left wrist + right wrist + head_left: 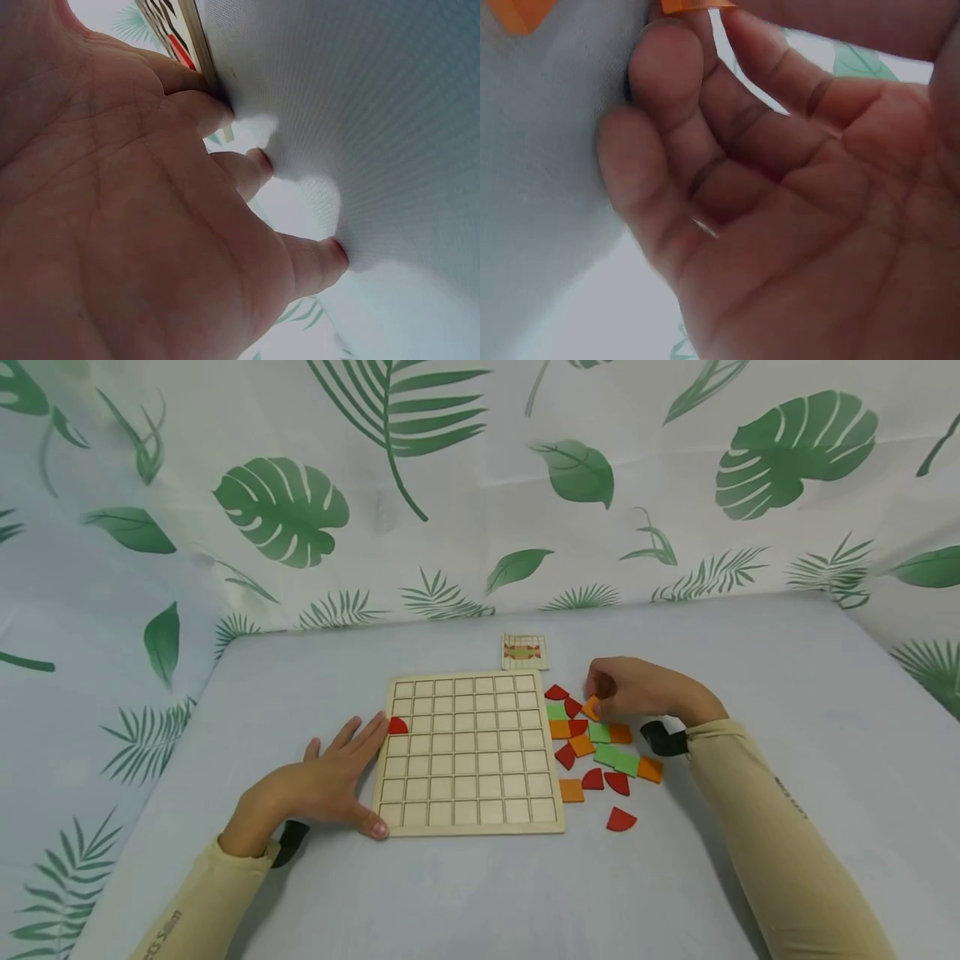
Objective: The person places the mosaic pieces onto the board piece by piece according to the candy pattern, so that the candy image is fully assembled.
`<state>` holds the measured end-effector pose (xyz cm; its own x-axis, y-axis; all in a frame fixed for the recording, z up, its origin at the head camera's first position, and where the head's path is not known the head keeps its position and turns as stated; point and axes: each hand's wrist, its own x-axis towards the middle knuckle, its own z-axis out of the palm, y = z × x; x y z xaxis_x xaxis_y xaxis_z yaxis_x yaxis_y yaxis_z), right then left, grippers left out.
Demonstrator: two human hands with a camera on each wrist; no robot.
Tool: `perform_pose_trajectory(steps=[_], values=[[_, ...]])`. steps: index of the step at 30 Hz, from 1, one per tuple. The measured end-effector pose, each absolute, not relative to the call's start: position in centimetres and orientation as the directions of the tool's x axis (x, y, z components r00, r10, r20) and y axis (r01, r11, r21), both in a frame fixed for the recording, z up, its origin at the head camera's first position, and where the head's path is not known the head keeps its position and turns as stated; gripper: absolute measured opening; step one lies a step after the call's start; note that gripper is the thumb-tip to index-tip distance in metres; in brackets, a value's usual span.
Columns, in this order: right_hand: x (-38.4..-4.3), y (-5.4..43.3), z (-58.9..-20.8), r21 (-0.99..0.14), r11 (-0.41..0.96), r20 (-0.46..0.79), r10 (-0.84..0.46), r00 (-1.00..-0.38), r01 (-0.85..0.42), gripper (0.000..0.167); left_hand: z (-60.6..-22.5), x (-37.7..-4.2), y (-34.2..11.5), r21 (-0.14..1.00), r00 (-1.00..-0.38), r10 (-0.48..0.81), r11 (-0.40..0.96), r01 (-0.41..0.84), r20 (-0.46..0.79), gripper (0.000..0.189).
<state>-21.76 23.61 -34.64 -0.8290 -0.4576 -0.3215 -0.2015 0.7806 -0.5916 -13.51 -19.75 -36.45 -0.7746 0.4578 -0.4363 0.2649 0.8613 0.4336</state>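
Observation:
A square wooden grid board (465,765) lies flat, with one red quarter-circle tile (398,726) in a cell at its left edge. My left hand (318,787) rests with spread fingers along that edge, the thumb by the near corner. In the left wrist view, several fingertips (330,259) touch the cloth beside the board. Beyond the board's right side, my right hand (637,687) pinches an orange square tile (591,708) between thumb and finger. The same orange tile (697,4) shows at the top of the right wrist view, above the curled other fingers.
Loose tiles lie right of the board, some overlapping: red quarter-circles (621,819), orange squares (572,791) and green pieces (617,759). A small pattern card (525,652) lies behind the board's far edge. Leaf-print cloth (450,543) hangs behind the table (480,893).

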Motion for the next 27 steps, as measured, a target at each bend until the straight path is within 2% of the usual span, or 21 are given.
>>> perform_pose_trajectory(steps=[5,14,27], values=[[-22.0,23.8,-34.7,-0.614,0.763,-0.289,-0.458,-0.841,-0.204,0.010,-36.5,-13.5,-19.9,0.445,-0.771,0.464,0.856,0.264,-0.436,0.147],[-22.2,23.1,-34.6,-0.680,0.704,-0.210,-0.457,-0.864,-0.207,0.012,-36.4,-13.5,-19.9,0.445,-0.771,0.467,0.855,0.268,-0.433,0.147],[-21.3,19.7,-34.1,-0.795,0.576,-0.176,-0.522,-0.835,-0.192,0.012,-36.2,-13.5,-19.8,0.449,-0.767,0.472,0.852,0.270,-0.435,0.146]])
